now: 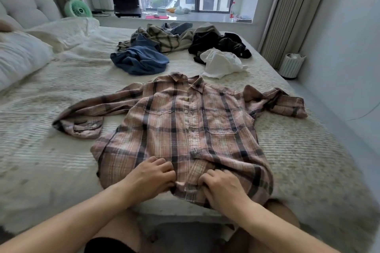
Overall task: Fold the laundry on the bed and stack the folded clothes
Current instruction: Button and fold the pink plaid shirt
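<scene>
Both the left hand and right hand pinch the hem of the plaid shirt spread on the bed; soft, light, floppy cloth, probably best gripped at hem corners or shoulders.

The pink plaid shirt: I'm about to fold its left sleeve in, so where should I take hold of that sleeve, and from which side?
Probably grip the pink plaid shirt at its left sleeve's buttoned cuff, coming from the left with the left hand. The sleeve lies stretched out flat on the bed, its cuff free at the outer end, so lifting there carries it across.
</scene>
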